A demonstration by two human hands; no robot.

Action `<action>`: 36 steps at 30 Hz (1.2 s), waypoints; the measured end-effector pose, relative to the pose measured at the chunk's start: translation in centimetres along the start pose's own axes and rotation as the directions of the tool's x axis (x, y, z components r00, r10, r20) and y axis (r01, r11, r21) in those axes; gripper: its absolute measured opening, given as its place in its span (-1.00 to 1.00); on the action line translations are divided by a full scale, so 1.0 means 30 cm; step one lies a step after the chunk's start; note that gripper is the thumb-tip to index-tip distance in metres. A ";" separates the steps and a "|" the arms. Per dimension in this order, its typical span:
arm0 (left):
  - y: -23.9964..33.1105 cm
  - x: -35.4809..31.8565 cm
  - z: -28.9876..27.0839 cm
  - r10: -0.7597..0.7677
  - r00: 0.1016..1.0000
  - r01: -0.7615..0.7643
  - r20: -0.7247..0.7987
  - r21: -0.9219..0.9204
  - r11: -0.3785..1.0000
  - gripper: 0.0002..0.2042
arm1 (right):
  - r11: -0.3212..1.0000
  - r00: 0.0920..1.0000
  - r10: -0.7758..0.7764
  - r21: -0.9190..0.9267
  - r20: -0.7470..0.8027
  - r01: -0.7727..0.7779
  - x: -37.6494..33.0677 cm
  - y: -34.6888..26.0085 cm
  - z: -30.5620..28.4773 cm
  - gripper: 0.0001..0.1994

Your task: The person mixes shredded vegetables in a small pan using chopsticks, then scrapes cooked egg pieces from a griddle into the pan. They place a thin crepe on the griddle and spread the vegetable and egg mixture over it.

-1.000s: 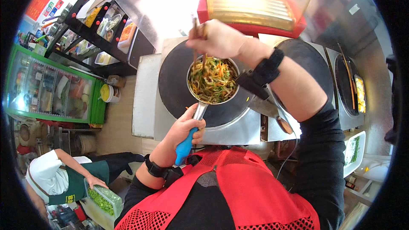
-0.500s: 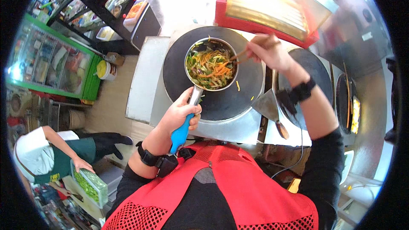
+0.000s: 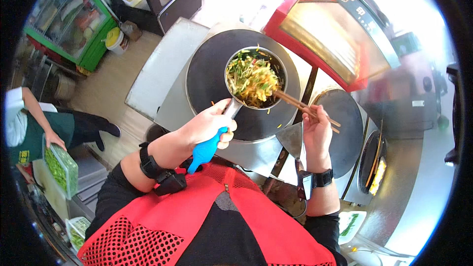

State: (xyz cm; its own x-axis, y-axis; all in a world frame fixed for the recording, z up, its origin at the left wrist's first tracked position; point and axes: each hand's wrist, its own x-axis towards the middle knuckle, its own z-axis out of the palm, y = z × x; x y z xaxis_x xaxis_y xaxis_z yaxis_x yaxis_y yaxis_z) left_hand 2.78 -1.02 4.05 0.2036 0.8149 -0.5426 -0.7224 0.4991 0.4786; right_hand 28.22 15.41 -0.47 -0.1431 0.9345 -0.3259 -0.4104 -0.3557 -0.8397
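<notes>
A small metal saucepan is held over the round black griddle plate; whether it touches the plate I cannot tell. My left hand is wrapped round its handle, which ends in a blue grip. Shredded vegetables, orange, green and pale, fill the pan, partly blurred by motion. My right hand pinches a pair of wooden chopsticks, their tips down among the vegetables at the pan's right side. A few shreds lie loose on the plate.
A flat metal scraper lies right of the griddle, beside a second round plate. Behind stands a red-framed glass case. Farther right is a dark pan with yellow food. At left a co-worker holds a clear tub of chopped greens.
My right hand has come down and nearer, turning palm-up with the chopsticks. The vegetables have been tossed into a heap. The whole view has turned, and the pan sits slightly farther right.
</notes>
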 end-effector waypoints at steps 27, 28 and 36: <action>-0.035 0.068 -0.099 -0.007 0.970 0.022 0.242 -0.059 0.998 -0.28 | 0.495 0.728 -0.067 -0.611 0.682 0.618 -0.002 -0.068 0.301 -0.86; -0.024 0.041 -0.138 -0.012 0.968 0.024 0.249 -0.045 0.999 -0.30 | 0.558 0.701 0.063 -0.608 0.710 0.565 -0.054 -0.119 0.318 -0.85; -0.026 0.026 -0.157 -0.007 0.975 0.023 0.222 -0.069 0.997 -0.24 | 0.141 0.325 0.041 -0.328 0.945 0.934 -0.124 -0.177 0.309 -0.91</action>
State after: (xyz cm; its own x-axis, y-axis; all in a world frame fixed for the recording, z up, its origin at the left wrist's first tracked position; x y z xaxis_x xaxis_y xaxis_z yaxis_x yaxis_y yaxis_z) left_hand 0.39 -2.17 -0.01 0.3502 0.8567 -0.3787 -0.7617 0.4958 0.4171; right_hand 22.59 13.95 9.21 -0.9143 0.3021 0.2697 0.1037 0.8185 -0.5651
